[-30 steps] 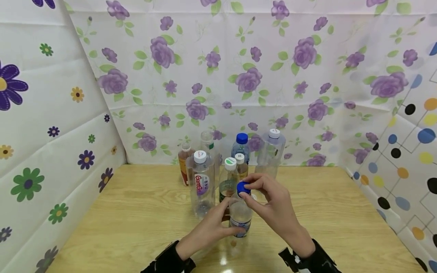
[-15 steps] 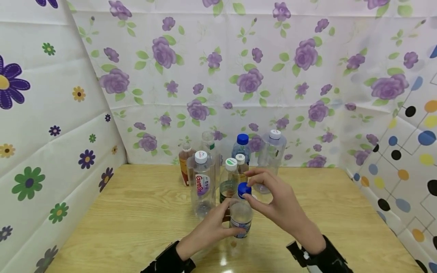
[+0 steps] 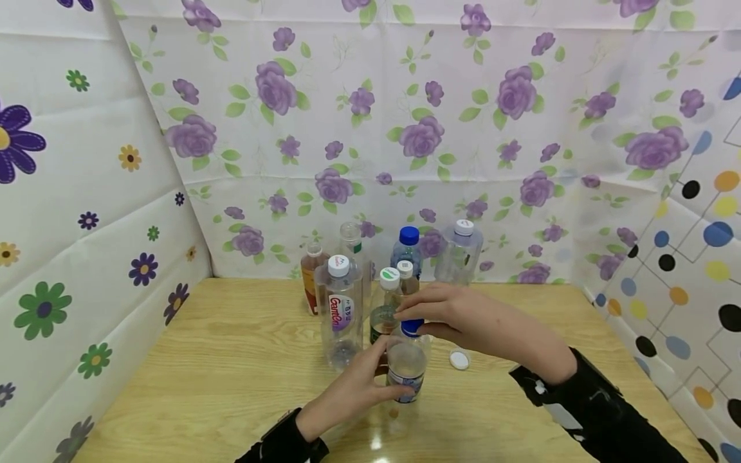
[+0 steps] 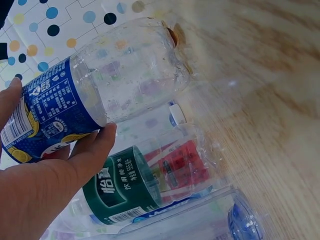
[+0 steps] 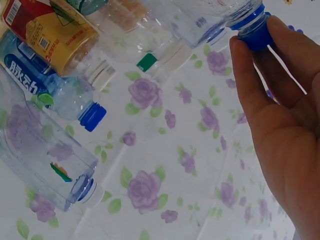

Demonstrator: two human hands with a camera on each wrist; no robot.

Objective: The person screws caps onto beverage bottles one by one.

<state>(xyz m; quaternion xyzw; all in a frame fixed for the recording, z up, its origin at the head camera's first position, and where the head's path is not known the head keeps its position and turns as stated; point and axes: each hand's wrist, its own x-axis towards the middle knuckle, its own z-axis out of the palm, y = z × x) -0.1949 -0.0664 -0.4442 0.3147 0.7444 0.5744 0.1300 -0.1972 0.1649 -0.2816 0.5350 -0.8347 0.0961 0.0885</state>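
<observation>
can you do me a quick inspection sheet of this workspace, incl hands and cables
surface: wood-grain table, light reflections near the front
job's things: clear bottle with blue label, upright, blue cap at its neck
clutter: seven other bottles standing behind and beside it; white disc lying to the right
hands: left hand grips the clear bottle, right hand pinches the blue cap
cables: nothing seen
surroundings: purple-flowered sheet behind, patterned sheets at both sides

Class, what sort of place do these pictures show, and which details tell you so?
Probably a small staged tabletop booth indoors: a wood-grain table walled by a purple-rose sheet behind and differently patterned sheets at both sides, with plastic bottles grouped on it.
</observation>
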